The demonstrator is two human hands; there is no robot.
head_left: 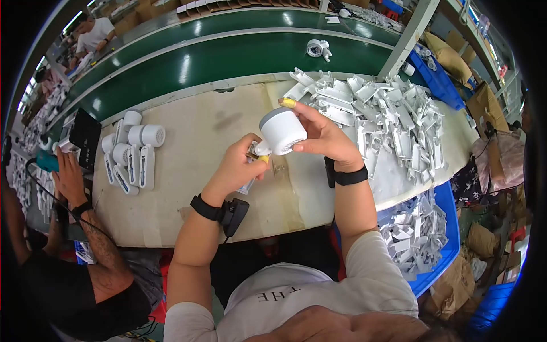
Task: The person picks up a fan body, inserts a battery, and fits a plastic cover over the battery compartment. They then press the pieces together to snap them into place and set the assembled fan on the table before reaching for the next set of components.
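Note:
Over the table, my right hand (333,139) grips a white cylindrical housing (285,134) with a grey rim, thumb beneath and fingers above. My left hand (235,166) is closed on a slim white arm piece (247,186), mostly hidden by the palm. A small white joint (262,149) by its fingertips meets the housing's lower left side; whether the two are fastened I cannot tell. Yellow tape or covers wrap a finger on each hand. On the left of the table stands a group of similar white units (134,151) with round heads and flat arms.
A heap of white plastic parts (393,119) covers the table's right side. Below it, a blue bin (453,239) holds more. One white unit (319,49) lies on the green conveyor (239,57) ahead. At left, a co-worker's hand (69,176) is beside a teal power tool (47,161).

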